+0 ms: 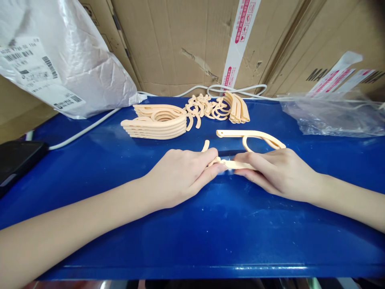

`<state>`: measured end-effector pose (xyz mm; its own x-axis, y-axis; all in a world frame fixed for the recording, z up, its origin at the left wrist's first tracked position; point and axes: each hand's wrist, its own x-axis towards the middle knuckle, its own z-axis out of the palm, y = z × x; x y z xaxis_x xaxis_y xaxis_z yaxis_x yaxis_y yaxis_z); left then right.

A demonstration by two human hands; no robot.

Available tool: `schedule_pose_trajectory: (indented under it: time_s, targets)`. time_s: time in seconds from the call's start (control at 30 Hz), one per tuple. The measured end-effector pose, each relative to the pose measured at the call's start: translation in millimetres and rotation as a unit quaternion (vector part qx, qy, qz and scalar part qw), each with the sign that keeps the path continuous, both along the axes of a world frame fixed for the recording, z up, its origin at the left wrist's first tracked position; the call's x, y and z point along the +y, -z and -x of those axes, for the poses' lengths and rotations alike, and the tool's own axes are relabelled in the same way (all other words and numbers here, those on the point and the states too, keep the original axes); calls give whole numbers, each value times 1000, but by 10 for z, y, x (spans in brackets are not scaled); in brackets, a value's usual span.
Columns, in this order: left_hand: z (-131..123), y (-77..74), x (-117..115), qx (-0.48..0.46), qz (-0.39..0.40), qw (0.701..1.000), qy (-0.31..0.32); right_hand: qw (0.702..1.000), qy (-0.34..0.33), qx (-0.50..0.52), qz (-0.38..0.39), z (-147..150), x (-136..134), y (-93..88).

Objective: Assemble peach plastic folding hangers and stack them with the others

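Note:
My left hand [192,172] is closed in a pinch on a small curved cream plastic hanger hook [206,145], whose tip sticks up past the fingers. My right hand [273,172] grips a cream hanger arm [237,164], its narrow end pointing left. Hook and arm meet between my fingertips; whether they are joined I cannot make out. Just behind my right hand lies another hanger arm [240,133] with a curved loop. Farther back are a stack of hanger arms [156,127], a pile of loose hooks [201,105] and a second bunch of arms [238,108].
A blue tabletop [192,233] lies under everything. Cardboard boxes [168,44] line the back, with a white cable [192,89] along them. A plastic mailer bag [66,60] stands at left, above a black device [21,162]. Clear plastic film [337,116] lies at right.

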<state>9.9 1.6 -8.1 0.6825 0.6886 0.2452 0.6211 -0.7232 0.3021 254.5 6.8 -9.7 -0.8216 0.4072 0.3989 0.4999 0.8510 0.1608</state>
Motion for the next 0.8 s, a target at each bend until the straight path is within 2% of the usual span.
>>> schedule_pose_trajectory:
  time_s: [0.1, 0.33, 0.8]
  targets:
    - [1, 9, -2, 6, -2, 1000, 2, 1000, -7, 1, -18, 13, -10, -14]
    - [-11, 32, -8, 24, -10, 1000, 6, 1000, -3, 15, 5, 8, -1, -17]
    - [-21, -23, -21, 51, -14, 998, 32, 1000, -28, -11, 10, -1, -1, -7]
